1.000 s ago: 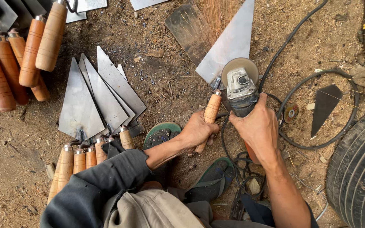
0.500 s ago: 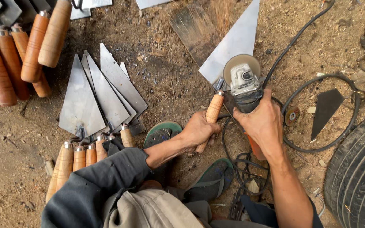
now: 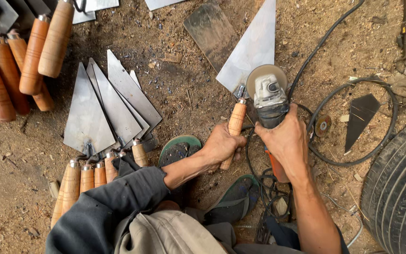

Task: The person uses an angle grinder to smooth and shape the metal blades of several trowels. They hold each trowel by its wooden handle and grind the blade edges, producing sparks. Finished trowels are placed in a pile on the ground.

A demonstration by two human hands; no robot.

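While the left hand [image 3: 222, 146] is closed around the wooden handle [image 3: 234, 127] of a trowel [image 3: 252, 51], the right hand [image 3: 285, 138] is wrapped tight about the body of an angle grinder [image 3: 271, 101], just to its right. The trowel's long axis runs from the near handle up and slightly right to the far tip of its triangular steel blade, so the blade lies straight out beyond both hands. The grinder's disc [image 3: 264, 75] sits over the blade's near right corner, next to the neck; whether it touches the steel cannot be told. A black cable [image 3: 325, 40] leads off far right and loops [image 3: 353, 160] around a dark triangular plate [image 3: 360, 117]. To the left, well apart, lie a fan of finished trowels [image 3: 104, 113] and a row of spare handles [image 3: 24, 61]. A tyre [image 3: 400, 188] stands at the near right, and green sandals [image 3: 179, 148] lie just near of the left hand.
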